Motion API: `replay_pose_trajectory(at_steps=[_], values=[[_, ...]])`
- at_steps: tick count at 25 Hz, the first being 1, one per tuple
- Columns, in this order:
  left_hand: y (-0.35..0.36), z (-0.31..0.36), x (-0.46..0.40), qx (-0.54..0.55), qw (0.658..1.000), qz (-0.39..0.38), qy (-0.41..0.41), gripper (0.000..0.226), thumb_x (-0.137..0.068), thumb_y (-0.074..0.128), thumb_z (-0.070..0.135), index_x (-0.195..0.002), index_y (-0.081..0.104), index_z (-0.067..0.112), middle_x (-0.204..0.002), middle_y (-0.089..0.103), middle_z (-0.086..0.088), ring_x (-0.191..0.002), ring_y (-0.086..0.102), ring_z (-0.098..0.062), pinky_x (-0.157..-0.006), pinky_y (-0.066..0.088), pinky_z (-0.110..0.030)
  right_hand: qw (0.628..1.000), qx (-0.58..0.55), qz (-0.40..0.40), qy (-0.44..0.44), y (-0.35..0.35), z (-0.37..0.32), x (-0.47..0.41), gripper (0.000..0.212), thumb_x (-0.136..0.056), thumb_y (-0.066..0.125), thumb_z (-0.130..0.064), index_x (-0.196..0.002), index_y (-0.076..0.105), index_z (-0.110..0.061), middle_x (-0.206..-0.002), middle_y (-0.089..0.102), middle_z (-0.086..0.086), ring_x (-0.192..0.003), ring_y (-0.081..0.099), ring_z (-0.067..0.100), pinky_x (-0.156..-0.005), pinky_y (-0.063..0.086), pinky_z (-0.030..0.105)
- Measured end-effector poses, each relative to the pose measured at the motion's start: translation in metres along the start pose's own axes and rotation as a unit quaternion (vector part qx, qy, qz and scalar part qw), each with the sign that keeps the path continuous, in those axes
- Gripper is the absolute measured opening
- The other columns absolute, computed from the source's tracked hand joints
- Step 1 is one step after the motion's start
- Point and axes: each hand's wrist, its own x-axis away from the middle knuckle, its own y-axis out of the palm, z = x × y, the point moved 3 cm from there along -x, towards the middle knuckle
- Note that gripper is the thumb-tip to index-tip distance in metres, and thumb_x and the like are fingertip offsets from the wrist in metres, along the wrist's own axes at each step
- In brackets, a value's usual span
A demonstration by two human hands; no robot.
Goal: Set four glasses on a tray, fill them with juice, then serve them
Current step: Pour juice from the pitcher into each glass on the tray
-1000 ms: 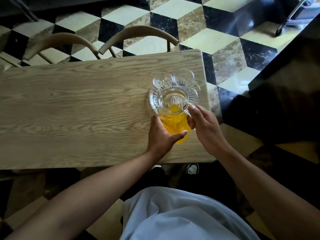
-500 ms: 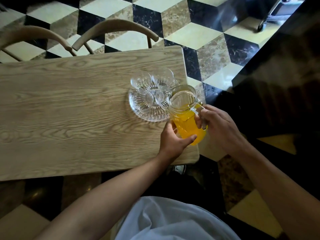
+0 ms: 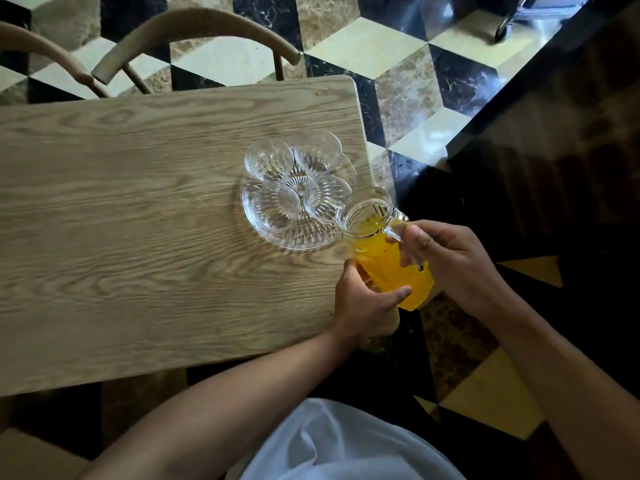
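Observation:
A round cut-glass tray (image 3: 294,237) lies near the right end of the wooden table (image 3: 138,209). Several empty clear glasses (image 3: 269,161) stand on it, close together. A glass jug of orange juice (image 3: 384,258) is tilted with its mouth toward the tray's near right glass (image 3: 325,200). My right hand (image 3: 453,268) grips the jug's handle. My left hand (image 3: 363,299) cups the jug's lower body from the left. No juice shows in any glass.
Two curved wooden chair backs (image 3: 194,32) stand behind the table's far edge. The floor (image 3: 408,81) is cube-patterned tile. A dark counter or wall (image 3: 554,150) rises to the right. The table's right edge runs just beside the tray.
The jug has shifted from over the tray to its right side and tipped further toward the glasses. Both hands kept their hold. The view has drifted, so the table sits lower and left.

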Motion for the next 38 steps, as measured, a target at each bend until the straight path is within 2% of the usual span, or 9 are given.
replay_pose_trajectory(at_steps=[5, 10, 14, 17, 22, 25, 30, 34, 38], values=[[0.009, -0.003, -0.006, 0.02, 1.0, -0.009, -0.022, 0.089, -0.055, 0.095, 0.05, -0.129, 0.052, 0.025, -0.119, 0.072, 0.001, -0.107, 0.072, -0.019, -0.092, 0.061, -0.042, 1.0, -0.003, 0.028, 0.011, 0.005, -0.001, -0.009, 0.041, -0.102, 0.048, -0.025, -0.094, 0.07, 0.009, -0.07, 0.056, 0.025, -0.063, 0.054, 0.006, -0.062, 0.043, 0.018], [0.014, -0.004, -0.015, 0.018, 0.999, -0.02, -0.047, 0.08, -0.051, 0.095, 0.055, -0.117, 0.055, 0.032, -0.104, 0.075, 0.01, -0.089, 0.072, -0.004, -0.07, 0.059, -0.017, 0.999, 0.01, 0.039, 0.031, 0.008, 0.0, -0.019, 0.043, -0.1, 0.049, -0.029, -0.094, 0.07, 0.007, -0.069, 0.055, 0.013, -0.062, 0.053, 0.008, -0.06, 0.043, 0.016], [0.016, -0.003, -0.024, 0.028, 0.996, -0.046, -0.07, 0.078, -0.052, 0.097, 0.054, -0.116, 0.058, 0.032, -0.103, 0.077, 0.009, -0.088, 0.075, -0.006, -0.07, 0.061, -0.019, 0.997, 0.046, 0.038, 0.043, 0.012, -0.005, -0.031, 0.037, -0.103, 0.05, -0.027, -0.077, 0.066, -0.006, -0.067, 0.054, 0.009, -0.06, 0.052, 0.01, -0.058, 0.042, 0.018], [0.019, -0.003, -0.027, 0.045, 0.994, -0.055, -0.08, 0.071, -0.052, 0.098, 0.049, -0.11, 0.06, 0.033, -0.098, 0.077, 0.011, -0.077, 0.073, 0.002, -0.06, 0.054, -0.008, 0.995, 0.066, 0.045, 0.054, 0.015, -0.006, -0.038, 0.034, -0.104, 0.051, -0.026, -0.073, 0.063, -0.022, -0.067, 0.055, 0.009, -0.061, 0.053, 0.013, -0.058, 0.043, 0.028], [0.025, -0.005, -0.03, 0.089, 0.988, -0.079, -0.093, 0.06, -0.056, 0.099, 0.037, -0.101, 0.06, 0.031, -0.091, 0.076, 0.011, -0.066, 0.068, 0.012, -0.056, 0.051, -0.007, 0.992, 0.09, 0.049, 0.071, 0.016, -0.009, -0.043, 0.032, -0.104, 0.05, -0.029, -0.076, 0.065, -0.027, -0.068, 0.059, 0.004, -0.061, 0.055, 0.008, -0.058, 0.045, 0.021], [0.029, -0.003, -0.031, 0.136, 0.983, -0.08, -0.098, 0.062, -0.057, 0.1, 0.029, -0.106, 0.062, 0.028, -0.096, 0.078, 0.006, -0.072, 0.072, 0.006, -0.06, 0.055, -0.011, 0.989, 0.11, 0.048, 0.081, 0.017, -0.011, -0.048, 0.032, -0.104, 0.05, -0.031, -0.075, 0.064, -0.028, -0.067, 0.059, 0.001, -0.062, 0.055, 0.01, -0.057, 0.045, 0.019], [0.038, -0.004, -0.032, 0.165, 0.978, -0.079, -0.101, 0.077, -0.053, 0.099, 0.035, -0.12, 0.063, 0.02, -0.113, 0.078, -0.003, -0.102, 0.076, -0.023, -0.091, 0.064, -0.041, 0.983, 0.141, 0.054, 0.101, 0.017, -0.012, -0.053, 0.031, -0.103, 0.051, -0.034, -0.076, 0.064, -0.029, -0.068, 0.06, -0.002, -0.062, 0.056, 0.009, -0.057, 0.045, 0.02], [0.047, -0.006, -0.031, 0.186, 0.974, -0.082, -0.096, 0.074, -0.051, 0.1, 0.038, -0.114, 0.066, 0.022, -0.105, 0.08, 0.0, -0.095, 0.078, -0.019, -0.086, 0.065, -0.039, 0.976, 0.178, 0.057, 0.115, 0.016, -0.013, -0.056, 0.035, -0.103, 0.05, -0.038, -0.09, 0.074, -0.015, -0.071, 0.063, 0.003, -0.065, 0.058, 0.011, -0.064, 0.051, 0.038], [0.054, -0.005, -0.029, 0.23, 0.963, -0.081, -0.113, 0.07, -0.051, 0.101, 0.03, -0.111, 0.066, 0.019, -0.104, 0.08, -0.007, -0.096, 0.079, -0.031, -0.09, 0.064, -0.051, 0.972, 0.192, 0.062, 0.122, 0.016, -0.015, -0.059, 0.038, -0.102, 0.05, -0.04, -0.094, 0.075, -0.013, -0.071, 0.063, 0.001, -0.064, 0.058, 0.01, -0.066, 0.051, 0.038]])
